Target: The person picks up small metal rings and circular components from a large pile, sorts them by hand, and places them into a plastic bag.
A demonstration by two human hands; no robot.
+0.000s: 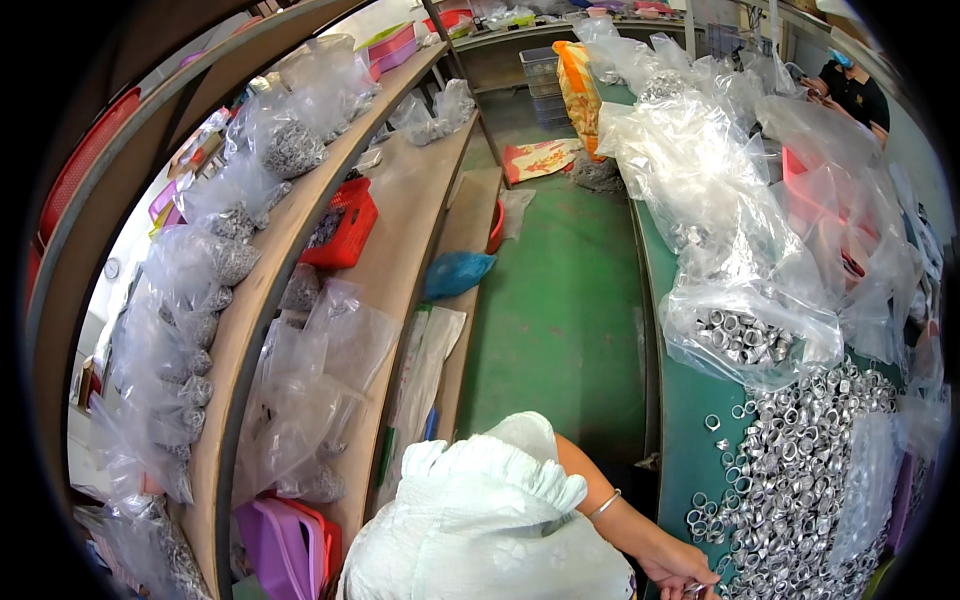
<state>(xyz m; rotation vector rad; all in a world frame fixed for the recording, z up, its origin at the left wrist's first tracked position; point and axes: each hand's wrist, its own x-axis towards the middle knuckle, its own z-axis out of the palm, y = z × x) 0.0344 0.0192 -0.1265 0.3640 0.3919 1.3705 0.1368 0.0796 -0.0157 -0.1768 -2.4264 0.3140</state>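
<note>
My left hand (680,568) reaches in at the lower edge, a thin bangle (606,504) on its wrist. Its fingers are bent together around a small silvery ring (693,588), partly cut off by the frame edge. Right beside the fingertips spreads a large heap of silvery metal rings (790,480) on the green tabletop (685,430). A few rings (706,515) lie loose at the heap's left side. My right hand is out of view.
Clear plastic bags (700,190), one with rings in its mouth, cover the table's far part. Pink bins (815,195) stand behind them. Shelves (390,270) on the left hold bagged metal parts and a red basket (345,225). A person (850,92) sits at the far right.
</note>
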